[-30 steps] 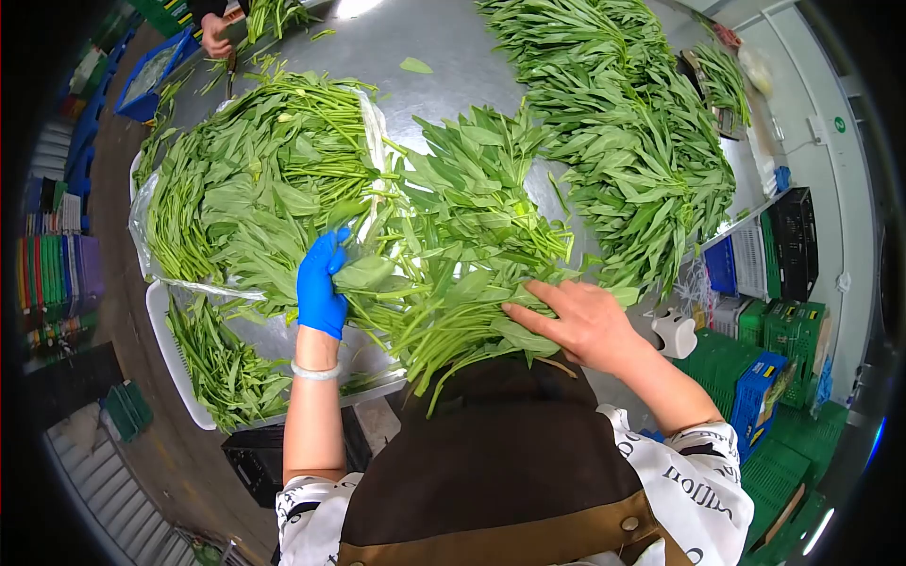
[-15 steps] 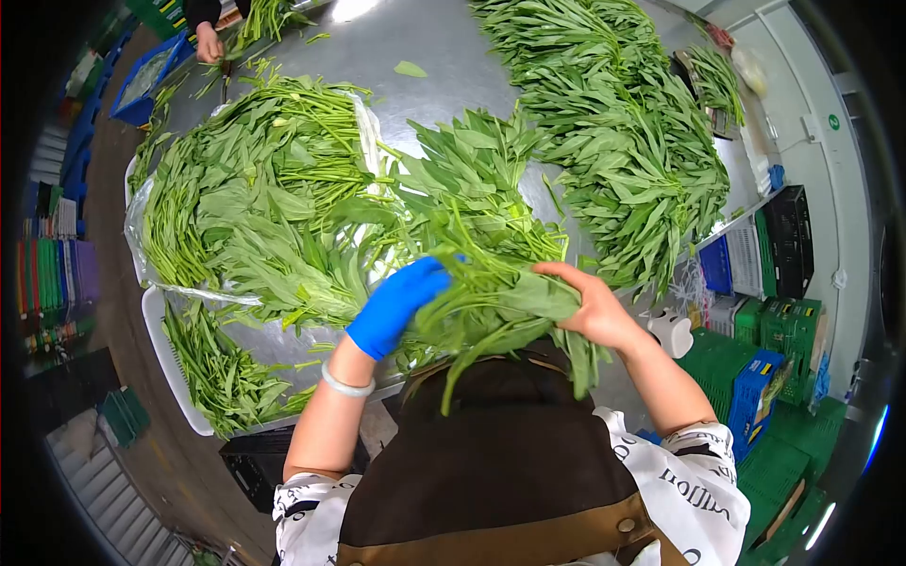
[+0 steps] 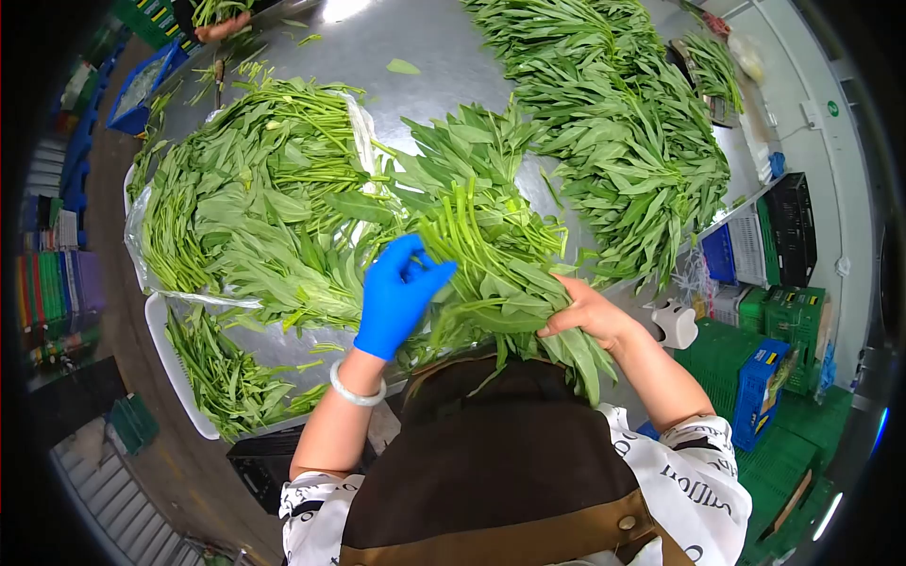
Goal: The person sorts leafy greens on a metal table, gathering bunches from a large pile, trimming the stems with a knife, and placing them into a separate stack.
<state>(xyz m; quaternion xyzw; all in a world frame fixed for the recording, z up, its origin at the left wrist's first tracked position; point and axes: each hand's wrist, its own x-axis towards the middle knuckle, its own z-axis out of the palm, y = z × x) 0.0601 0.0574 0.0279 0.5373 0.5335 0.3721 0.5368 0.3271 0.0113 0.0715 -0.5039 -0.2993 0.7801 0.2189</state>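
Note:
My right hand (image 3: pixel 585 316) is bare and wrapped round the leafy side of a bunch of water spinach (image 3: pixel 510 302), close in front of my apron. The bunch's pale cut stems point up and to the left. At their left edge is my left hand (image 3: pixel 401 288), in a blue glove, fingers half curled and apart, with nothing visible in them. Behind the bunch lies more loose water spinach (image 3: pixel 472 156) on the metal table (image 3: pixel 425 80).
A large heap of greens (image 3: pixel 274 208) on plastic lies left, above a white tray (image 3: pixel 175 363) of more greens. Long rows of bunches (image 3: pixel 604 123) cover the right side. Another person's hand (image 3: pixel 223 28) holds greens at the far left. Green crates (image 3: pixel 717 363) stand right.
My left hand has come off the bunch and shifted slightly left. The stems, tangled before, now lie more aligned. My right hand keeps hold of the bunch. The other person's hand has moved up.

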